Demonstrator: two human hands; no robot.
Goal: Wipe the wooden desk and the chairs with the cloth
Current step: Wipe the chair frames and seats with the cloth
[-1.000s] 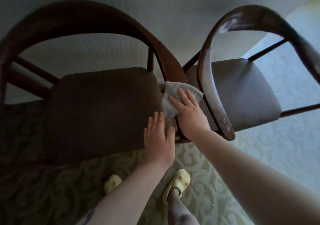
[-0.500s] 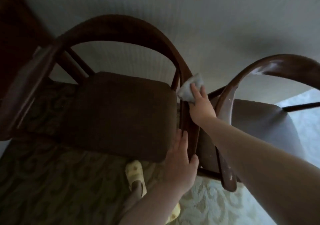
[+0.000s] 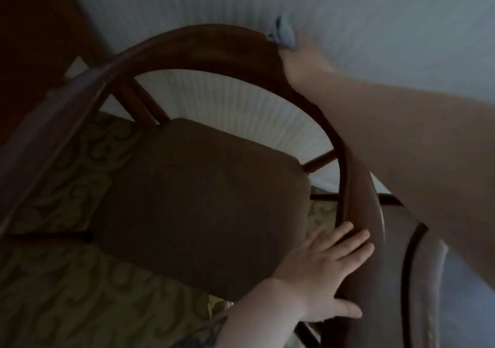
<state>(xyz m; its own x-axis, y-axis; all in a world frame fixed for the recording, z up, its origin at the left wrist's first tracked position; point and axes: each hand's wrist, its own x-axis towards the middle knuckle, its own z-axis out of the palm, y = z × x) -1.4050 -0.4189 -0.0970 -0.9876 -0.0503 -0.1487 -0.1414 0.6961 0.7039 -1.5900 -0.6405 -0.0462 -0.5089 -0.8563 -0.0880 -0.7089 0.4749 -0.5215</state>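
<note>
I am pressing the cloth (image 3: 283,36) onto the chair (image 3: 203,187)'s curved top rail with my right hand (image 3: 302,58) curled over it, while my left hand (image 3: 325,270), fingers spread flat, is bracing the armrest to steady it

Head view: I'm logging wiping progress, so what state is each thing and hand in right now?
Cloth: bunched, pressed on the top of the chair's curved rail by the right hand.
Right hand: on the rail behind the cloth; its grip is blurred.
Left hand: fingers straight, resting on the armrest.
Chair: upright, seat bare.
Second chair: only partly in view at right.
</note>
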